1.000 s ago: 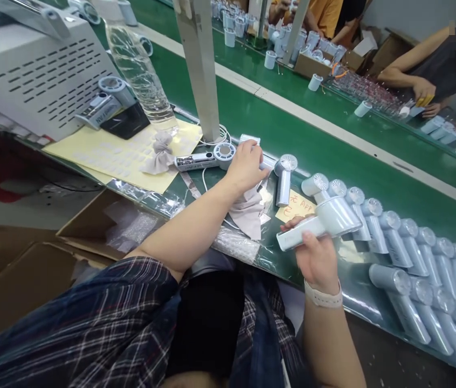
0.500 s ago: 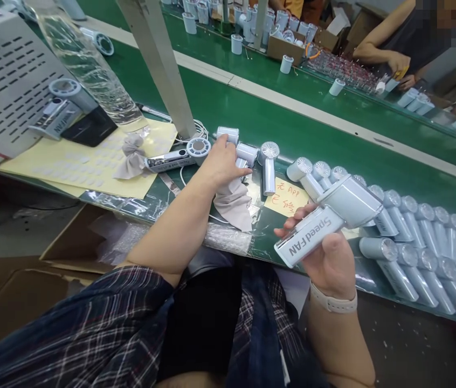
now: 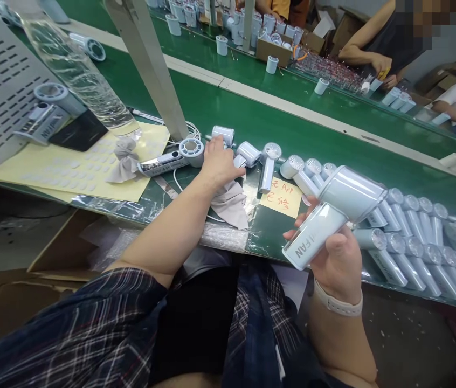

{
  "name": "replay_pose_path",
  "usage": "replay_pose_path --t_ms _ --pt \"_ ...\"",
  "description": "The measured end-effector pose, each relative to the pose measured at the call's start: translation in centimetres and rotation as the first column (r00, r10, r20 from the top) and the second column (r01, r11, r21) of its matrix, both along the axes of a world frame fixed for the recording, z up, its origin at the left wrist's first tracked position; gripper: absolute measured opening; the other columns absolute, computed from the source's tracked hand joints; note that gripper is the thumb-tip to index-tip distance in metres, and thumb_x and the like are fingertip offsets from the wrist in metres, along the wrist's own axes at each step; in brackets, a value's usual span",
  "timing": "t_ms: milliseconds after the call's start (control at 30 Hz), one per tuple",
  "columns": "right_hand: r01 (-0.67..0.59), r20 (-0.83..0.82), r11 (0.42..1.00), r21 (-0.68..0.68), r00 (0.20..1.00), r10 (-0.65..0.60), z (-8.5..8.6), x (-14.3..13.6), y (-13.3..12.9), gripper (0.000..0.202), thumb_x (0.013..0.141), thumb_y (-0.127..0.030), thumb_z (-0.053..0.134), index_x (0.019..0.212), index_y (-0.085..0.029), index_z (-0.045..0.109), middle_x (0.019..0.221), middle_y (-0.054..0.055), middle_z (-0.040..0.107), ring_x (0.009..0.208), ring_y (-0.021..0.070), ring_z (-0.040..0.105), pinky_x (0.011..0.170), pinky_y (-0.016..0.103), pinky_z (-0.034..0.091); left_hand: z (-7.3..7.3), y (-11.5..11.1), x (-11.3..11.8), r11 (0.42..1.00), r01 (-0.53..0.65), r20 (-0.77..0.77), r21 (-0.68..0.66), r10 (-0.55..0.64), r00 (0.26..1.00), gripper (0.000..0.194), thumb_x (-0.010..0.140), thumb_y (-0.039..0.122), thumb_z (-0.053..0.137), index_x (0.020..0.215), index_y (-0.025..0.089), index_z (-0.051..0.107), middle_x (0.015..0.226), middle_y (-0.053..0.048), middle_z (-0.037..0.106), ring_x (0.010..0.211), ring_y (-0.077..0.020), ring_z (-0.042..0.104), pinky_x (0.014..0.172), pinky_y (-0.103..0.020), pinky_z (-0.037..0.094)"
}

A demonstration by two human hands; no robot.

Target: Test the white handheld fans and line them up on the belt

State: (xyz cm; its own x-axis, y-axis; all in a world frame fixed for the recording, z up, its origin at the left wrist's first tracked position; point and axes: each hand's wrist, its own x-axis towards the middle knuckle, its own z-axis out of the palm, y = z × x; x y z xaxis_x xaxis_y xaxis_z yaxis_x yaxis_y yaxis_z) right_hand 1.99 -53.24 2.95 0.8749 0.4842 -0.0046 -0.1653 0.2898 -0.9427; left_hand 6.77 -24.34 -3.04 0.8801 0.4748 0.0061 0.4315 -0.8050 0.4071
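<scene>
My right hand (image 3: 339, 258) is wrapped around the handle of a pale blue handheld fan (image 3: 351, 194), lifted above the table edge. Its handle shows part of the lettering, "FAN". Further left, my left hand (image 3: 220, 161) reaches over another handheld fan (image 3: 223, 133) lying on the table; the fingers curl over it and the palm hides its handle. The thumb sticks out toward a neighbouring fan (image 3: 249, 153). A further fan (image 3: 267, 167) lies just right of that one. Below the left hand is a crumpled grey cloth (image 3: 231, 205).
Rows of fans (image 3: 414, 248) lie at the right. A yellow note (image 3: 280, 198) with red writing is in the middle. At left are a metal post (image 3: 151, 70), a plastic-wrapped column (image 3: 78, 81), a perforated white box (image 3: 1, 81) and yellow sheets (image 3: 70, 167). People work across the belt.
The fan in my right hand has turned, hiding part of its lettering. Two fans beside my left hand have shifted slightly right, one rotating. The whole view has moved a little.
</scene>
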Motion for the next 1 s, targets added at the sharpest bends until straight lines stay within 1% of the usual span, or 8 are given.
replay_pose_path --t_ms 167,367,500,600,700,800,867,1000 --pt "0.237 0.142 0.963 -0.132 0.966 -0.218 -0.5 -0.2 -0.4 0.056 0.065 -0.064 0.091 0.096 -0.023 0.07 0.082 0.003 0.073 0.061 0.023 0.073 0.051 0.037 0.064 -0.1 0.5 -0.1 0.989 -0.015 0.198 -0.149 0.045 0.979 0.051 0.079 0.029 0.075 0.125 0.014 0.056 0.136 -0.022 0.063 0.138 -0.0423 0.053 0.123 -0.061 0.031" --pt "0.339 0.237 0.928 -0.153 0.925 -0.298 -0.2 0.1 -1.3 0.057 0.065 -0.067 0.09 0.098 -0.024 0.07 0.079 0.003 0.074 0.052 0.0208 0.068 0.049 0.037 0.061 0.8 0.1 -0.4 0.875 0.041 0.449 -0.483 0.207 0.869 0.052 0.076 0.035 0.085 0.114 0.02 0.052 0.117 -0.012 0.069 0.115 -0.0354 0.065 0.108 -0.057 0.048" --pt "0.304 0.281 0.933 -0.192 0.928 -0.245 0.2 0.5 -2.5 0.058 0.071 -0.072 0.083 0.099 -0.023 0.072 0.08 0.004 0.074 0.064 0.0237 0.072 0.061 0.041 0.064 2.0 -1.6 -0.4 0.472 0.178 0.377 -0.864 0.371 0.849 0.025 0.101 0.041 0.059 0.108 0.018 0.054 0.094 -0.005 0.064 0.087 -0.0216 0.065 0.097 -0.053 0.055" --pt "0.354 0.378 0.886 -0.299 0.897 -0.231 0.1 1.2 -3.8 0.045 0.082 -0.058 0.08 0.109 -0.023 0.071 0.101 0.009 0.078 0.089 0.0272 0.075 0.079 0.044 0.064 2.8 -2.5 -0.3 0.216 0.154 0.243 -0.964 0.481 0.842 0.042 0.109 0.048 0.034 0.093 0.017 0.058 0.081 -0.004 0.059 0.075 -0.0164 0.059 0.091 -0.045 0.058" --pt "0.42 0.495 0.699 -0.579 0.862 -0.108 -0.6 1.8 -5.6 0.038 0.088 -0.041 0.072 0.121 -0.023 0.068 0.111 0.01 0.077 0.099 0.029 0.072 0.086 0.046 0.06 3.5 -2.8 -0.3 0.087 0.135 0.161 -0.987 0.557 0.815 0.047 0.109 0.05 0.033 0.09 0.017 0.061 0.08 -0.004 0.062 0.076 -0.0157 0.059 0.084 -0.036 0.059" --pt "0.47 0.532 0.345 -0.813 0.84 0.108 -2.2 1.9 -8.1 0.031 0.088 -0.029 0.062 0.118 -0.02 0.07 0.105 0.013 0.076 0.096 0.0323 0.068 0.086 0.05 0.054 3.9 -2.7 -0.3 0.011 0.112 0.096 -0.994 0.606 0.789 0.041 0.11 0.042 0.033 0.095 0.018 0.062 0.075 -0.003 0.063 0.075 -0.0157 0.06 0.075 -0.032 0.058" --pt "0.52 0.543 0.157 -0.839 0.812 0.213 -3.6 1.6 -9.9 0.029 0.089 -0.025 0.058 0.113 -0.019 0.071 0.105 0.015 0.074 0.099 0.0346 0.064 0.089 0.053 0.05 3.9 -2.7 -0.3 -0.017 0.113 0.078 -0.994 0.617 0.783 0.038 0.111 0.035 0.031 0.097 0.017 0.061 0.074 -0.002 0.064 0.074 -0.0159 0.062 0.073 -0.032 0.058" --pt "0.687 0.664 -0.058 -0.724 0.717 0.212 -5.9 1.5 -12.7 0.028 0.09 -0.028 0.059 0.112 -0.018 0.073 0.116 0.019 0.064 0.109 0.038 0.054 0.093 0.056 0.045 3.8 -3.1 -0.4 -0.036 0.097 0.057 -0.995 0.592 0.804 0.035 0.108 0.03 0.032 0.097 0.015 0.061 0.075 -0.004 0.065 0.076 -0.0172 0.064 0.076 -0.033 0.058"
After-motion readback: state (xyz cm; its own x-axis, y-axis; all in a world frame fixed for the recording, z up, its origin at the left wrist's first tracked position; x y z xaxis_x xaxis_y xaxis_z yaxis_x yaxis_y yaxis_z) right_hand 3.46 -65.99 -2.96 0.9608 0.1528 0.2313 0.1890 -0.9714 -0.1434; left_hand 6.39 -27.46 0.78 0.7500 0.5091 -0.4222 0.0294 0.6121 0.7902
